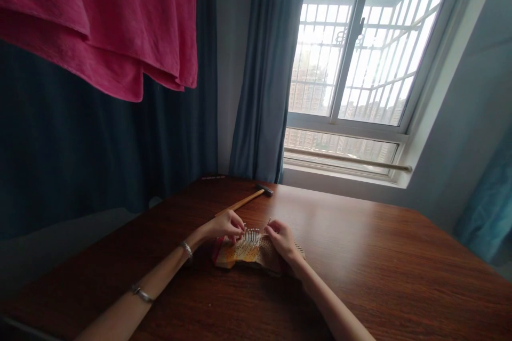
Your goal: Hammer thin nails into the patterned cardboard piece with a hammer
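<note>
A small board [245, 251] with orange and yellow patches lies on the dark wooden table [360, 256]. A row of several upright nails [252, 235] stands along its far edge. My left hand [226, 225] is closed in a pinch at the left end of that row, touching a nail. My right hand [282, 238] rests on the right part of the board, its fingers pinched round a single nail [269, 221] that sticks up. Both forearms reach in from the bottom of the view; the left one wears two bracelets.
A hammer [250, 198] with a wooden handle lies on the table just behind the hands. A pink cloth [104, 21] hangs overhead at the left. Blue curtains and a barred window [352, 64] stand behind the table.
</note>
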`<state>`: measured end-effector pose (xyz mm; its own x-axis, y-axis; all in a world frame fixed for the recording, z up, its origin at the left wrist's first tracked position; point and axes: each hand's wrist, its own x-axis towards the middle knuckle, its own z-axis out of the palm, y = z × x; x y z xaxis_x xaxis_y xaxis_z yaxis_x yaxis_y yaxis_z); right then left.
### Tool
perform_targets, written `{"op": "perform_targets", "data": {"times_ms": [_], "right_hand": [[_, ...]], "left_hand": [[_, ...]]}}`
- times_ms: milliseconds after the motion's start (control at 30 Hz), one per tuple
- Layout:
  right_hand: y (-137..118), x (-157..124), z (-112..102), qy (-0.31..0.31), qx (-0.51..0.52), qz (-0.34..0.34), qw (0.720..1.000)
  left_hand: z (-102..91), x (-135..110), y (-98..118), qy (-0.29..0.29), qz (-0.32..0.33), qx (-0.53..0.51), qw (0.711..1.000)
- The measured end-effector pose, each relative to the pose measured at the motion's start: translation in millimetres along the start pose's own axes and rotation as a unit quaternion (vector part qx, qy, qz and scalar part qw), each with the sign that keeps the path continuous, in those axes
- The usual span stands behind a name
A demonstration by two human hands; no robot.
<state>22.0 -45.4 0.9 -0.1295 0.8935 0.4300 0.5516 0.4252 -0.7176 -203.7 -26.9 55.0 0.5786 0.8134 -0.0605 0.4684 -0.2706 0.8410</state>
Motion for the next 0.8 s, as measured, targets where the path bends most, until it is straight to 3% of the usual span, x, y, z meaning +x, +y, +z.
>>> {"op": "perform_targets", "data": {"times_ms": [133,233,300,533,800], "right_hand": [[5.4,21.7,-2.0,-0.006,-0.038,0.025,0.999],[10.8,34.8,-0.1,-0.021,-0.081,0.038,0.996],[12.9,37.9,2.8,-0.029,-0.107,0.043,0.993],[11.9,30.9,8.6,-0.035,-0.157,0.018,0.987],[11.7,31.0,8.4,-0.033,-0.164,0.016,0.986]], "left_hand": [[-1.5,6.6,-3.7,0.082,-0.014,0.028,0.996],[-4.7,14.7,-15.1,0.179,-0.007,0.119,0.977],[-6.2,17.7,-22.8,0.214,-0.006,0.194,0.957],[-2.5,14.5,-31.3,0.218,-0.018,0.317,0.923],[0.9,18.7,-35.3,0.233,-0.023,0.309,0.922]]}}
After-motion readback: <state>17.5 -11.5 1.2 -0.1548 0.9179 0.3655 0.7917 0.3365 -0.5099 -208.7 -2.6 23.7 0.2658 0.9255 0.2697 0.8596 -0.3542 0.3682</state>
